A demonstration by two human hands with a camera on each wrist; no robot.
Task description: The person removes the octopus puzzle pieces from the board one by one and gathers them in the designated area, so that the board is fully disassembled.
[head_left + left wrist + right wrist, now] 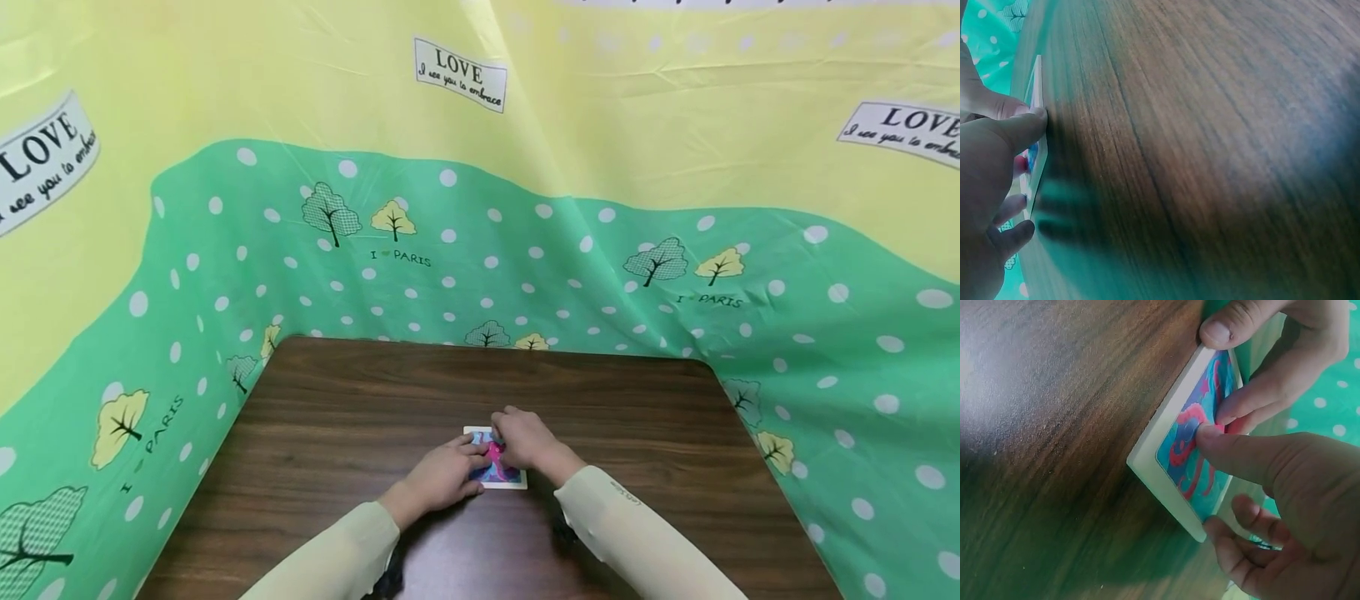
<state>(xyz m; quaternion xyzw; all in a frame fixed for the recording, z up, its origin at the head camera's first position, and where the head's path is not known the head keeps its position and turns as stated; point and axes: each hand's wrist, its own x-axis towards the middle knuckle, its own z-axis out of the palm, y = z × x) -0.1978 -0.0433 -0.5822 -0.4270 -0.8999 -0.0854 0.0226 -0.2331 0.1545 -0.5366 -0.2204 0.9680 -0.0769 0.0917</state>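
Observation:
A small square picture board (pixel 512 481) with a pale border and a pink sea creature on blue lies on the table before me. My left hand (pixel 442 477) holds its left side, thumb at the near edge and fingers over the picture. From the right, my right hand (pixel 531 442) grips it. In the right wrist view, the right thumb (pixel 1216 444) presses on the picture while curled fingers touch the far right corner. The board's edge (pixel 1041 153) shows side-on in the left wrist view. Fingers hide part of the picture.
The dark wood-grain table (pixel 352 400) extends around the board on all sides. Behind and beside it hangs a green and yellow cloth (pixel 450 208) printed with trees, dots and words. Pale sleeves (pixel 637 525) cover both forearms.

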